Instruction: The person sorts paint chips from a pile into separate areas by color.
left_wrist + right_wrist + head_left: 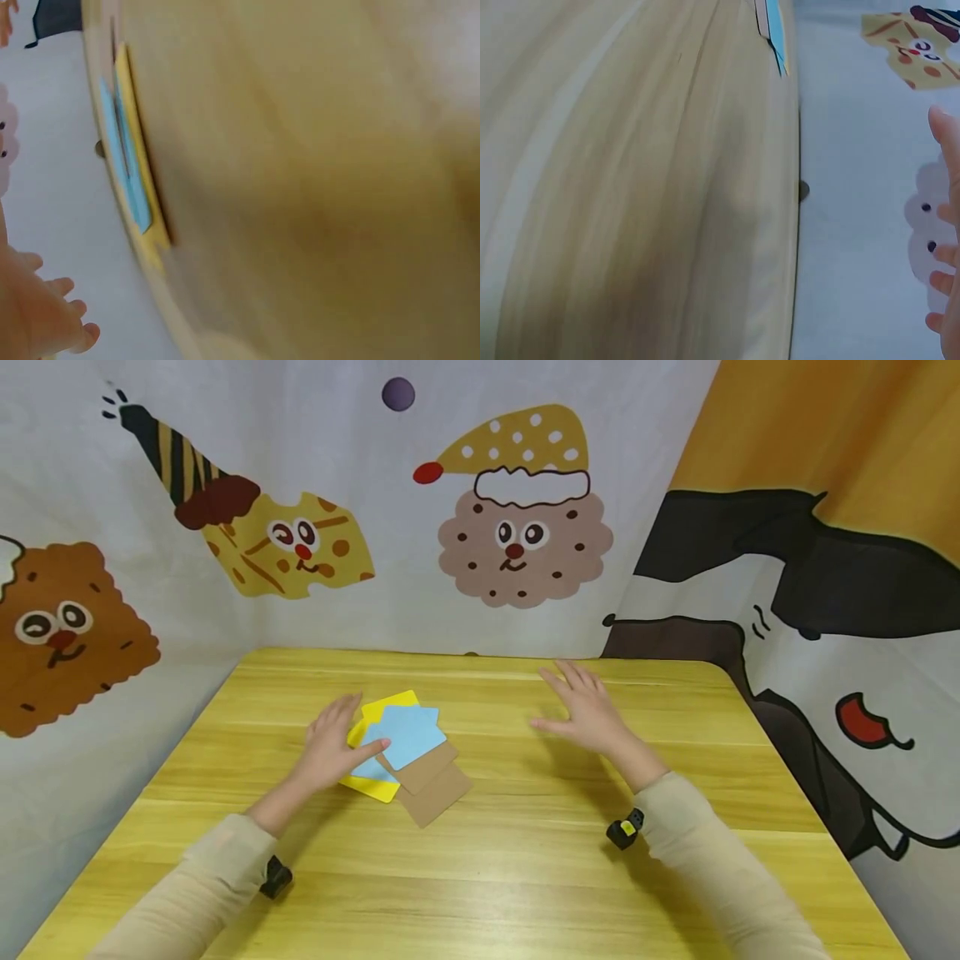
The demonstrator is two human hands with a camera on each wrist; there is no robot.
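A loose, fanned pile of square cards lies on the table left of its middle. Light blue cards (412,735) are on top, yellow cards (390,702) stick out behind and at the left, and brown cards (437,795) spread toward the front right. My left hand (330,747) hovers at the pile's left side, fingers spread and thumb reaching over the blue cards; the left wrist view shows a gap between this hand and the pile. Off to the right, my right hand (588,710) hangs above the bare wood with fingers spread, holding nothing.
The wooden table (525,877) ends at a back edge against a white curtain (405,610) printed with cartoon figures. A small black device (625,829) hangs under the right wrist, another (277,877) under the left.
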